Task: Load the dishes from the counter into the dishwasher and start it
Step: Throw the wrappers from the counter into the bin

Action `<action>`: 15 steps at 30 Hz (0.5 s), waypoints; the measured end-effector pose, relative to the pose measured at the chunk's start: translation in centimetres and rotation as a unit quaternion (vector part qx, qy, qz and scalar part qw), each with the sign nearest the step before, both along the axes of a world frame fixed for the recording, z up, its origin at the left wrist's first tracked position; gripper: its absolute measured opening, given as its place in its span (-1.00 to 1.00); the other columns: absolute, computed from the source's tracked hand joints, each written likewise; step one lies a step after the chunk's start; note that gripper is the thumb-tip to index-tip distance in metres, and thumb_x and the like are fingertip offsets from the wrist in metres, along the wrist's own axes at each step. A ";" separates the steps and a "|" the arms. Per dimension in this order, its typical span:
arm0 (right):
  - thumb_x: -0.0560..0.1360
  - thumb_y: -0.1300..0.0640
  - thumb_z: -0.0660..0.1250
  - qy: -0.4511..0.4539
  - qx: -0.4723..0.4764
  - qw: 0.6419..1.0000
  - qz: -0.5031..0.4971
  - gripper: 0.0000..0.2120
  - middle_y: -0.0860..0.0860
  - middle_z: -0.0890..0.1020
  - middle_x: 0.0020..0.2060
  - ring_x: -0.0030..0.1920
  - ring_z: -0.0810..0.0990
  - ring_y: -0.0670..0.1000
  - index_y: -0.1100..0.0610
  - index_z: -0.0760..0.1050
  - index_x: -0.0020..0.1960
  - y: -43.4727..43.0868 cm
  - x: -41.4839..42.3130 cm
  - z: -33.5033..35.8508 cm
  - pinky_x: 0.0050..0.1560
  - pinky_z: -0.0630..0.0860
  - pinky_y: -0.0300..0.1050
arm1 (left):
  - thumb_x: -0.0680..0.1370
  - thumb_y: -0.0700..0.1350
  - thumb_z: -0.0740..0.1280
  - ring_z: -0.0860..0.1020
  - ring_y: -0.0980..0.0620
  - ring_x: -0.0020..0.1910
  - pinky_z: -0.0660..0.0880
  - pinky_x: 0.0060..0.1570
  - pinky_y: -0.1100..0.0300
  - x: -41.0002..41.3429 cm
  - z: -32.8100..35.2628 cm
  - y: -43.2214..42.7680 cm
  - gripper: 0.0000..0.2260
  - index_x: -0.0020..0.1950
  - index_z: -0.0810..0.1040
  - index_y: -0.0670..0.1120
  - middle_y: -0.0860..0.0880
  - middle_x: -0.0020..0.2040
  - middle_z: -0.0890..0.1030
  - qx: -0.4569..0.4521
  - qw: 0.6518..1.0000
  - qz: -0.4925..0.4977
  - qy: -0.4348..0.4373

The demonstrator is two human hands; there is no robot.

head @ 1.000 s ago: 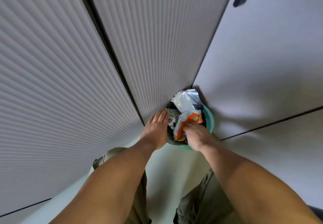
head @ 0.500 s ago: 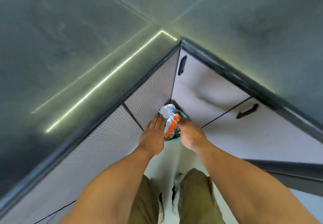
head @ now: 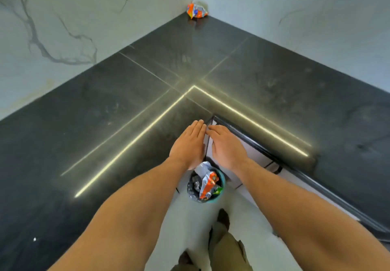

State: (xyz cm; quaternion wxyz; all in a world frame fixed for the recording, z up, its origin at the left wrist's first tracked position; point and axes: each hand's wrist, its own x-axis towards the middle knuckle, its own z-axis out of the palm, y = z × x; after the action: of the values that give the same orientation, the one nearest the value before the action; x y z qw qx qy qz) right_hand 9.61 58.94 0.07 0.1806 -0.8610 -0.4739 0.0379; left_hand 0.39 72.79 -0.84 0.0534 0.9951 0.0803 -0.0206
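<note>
Hands hover flat and empty over the dark counter (head: 105,122) corner: left hand (head: 187,144) and right hand (head: 226,146), fingers together. Below, a bin (head: 221,184) holds wrappers.

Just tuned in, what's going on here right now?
The person stands at the inner corner of a dark counter. The left hand and right hand are both open and empty, above a full teal bin on the floor. One orange wrapper lies in the counter's far corner. No dishes are visible.
</note>
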 end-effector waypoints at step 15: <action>0.57 0.25 0.25 -0.066 -0.013 0.995 0.067 -0.53 0.15 0.36 0.50 0.52 0.28 0.14 0.21 0.37 0.47 19.2 27.6 1.9 0.51 0.28 0.02 | 0.70 0.02 0.06 -0.12 -0.07 0.63 -0.08 0.60 0.03 25.9 1.4 17.6 -0.40 0.63 -0.06 -0.21 -0.14 0.66 -0.06 -0.038 0.981 0.193 -0.002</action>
State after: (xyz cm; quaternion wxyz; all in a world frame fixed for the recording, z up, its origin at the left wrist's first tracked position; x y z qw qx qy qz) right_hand 37.26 78.15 1.96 0.1347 -0.8303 -0.5408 -0.0012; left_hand 26.32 90.42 0.54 0.0940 0.9583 0.2697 -0.0108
